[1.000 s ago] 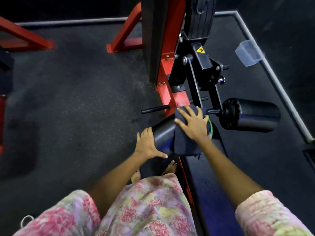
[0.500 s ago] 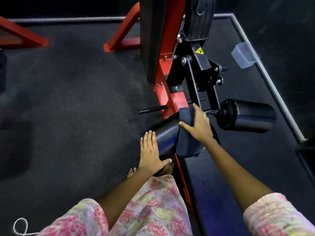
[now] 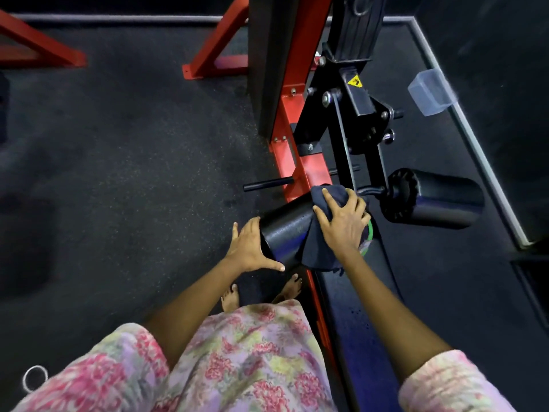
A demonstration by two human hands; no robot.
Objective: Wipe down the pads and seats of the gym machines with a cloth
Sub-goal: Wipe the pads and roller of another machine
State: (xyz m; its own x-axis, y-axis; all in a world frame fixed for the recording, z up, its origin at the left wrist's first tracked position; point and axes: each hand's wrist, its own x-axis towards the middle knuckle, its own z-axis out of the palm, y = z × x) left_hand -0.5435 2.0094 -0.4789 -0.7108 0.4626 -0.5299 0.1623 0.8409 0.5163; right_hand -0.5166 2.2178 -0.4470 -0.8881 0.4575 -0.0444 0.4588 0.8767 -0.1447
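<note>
— Why was the left hand (image 3: 252, 248) flat against the end of the near roller pad (image 3: 286, 230)?

— To brace it, I'd judge. The fingers were straight and spread, thumb hooked under the rim, holding nothing; a roller turns on its axle, so steadying it lets the wipe bite.

— And the cloth (image 3: 319, 248)?

— Dark, draped over the top of that pad and hanging down its near side. The right hand (image 3: 344, 224) pressed it down, fingers bent over the curve (more a press than a pinch).

— What else was about?

— A second roller pad (image 3: 439, 200) to the right, apart from the hands; the long bench pad (image 3: 353, 322) running under the right forearm. The red frame (image 3: 297, 173) and a black peg (image 3: 267, 183) stood close behind, likely to crowd a sweep round the far side. A clear plastic container (image 3: 430, 92) sat by the floor edge.
</note>
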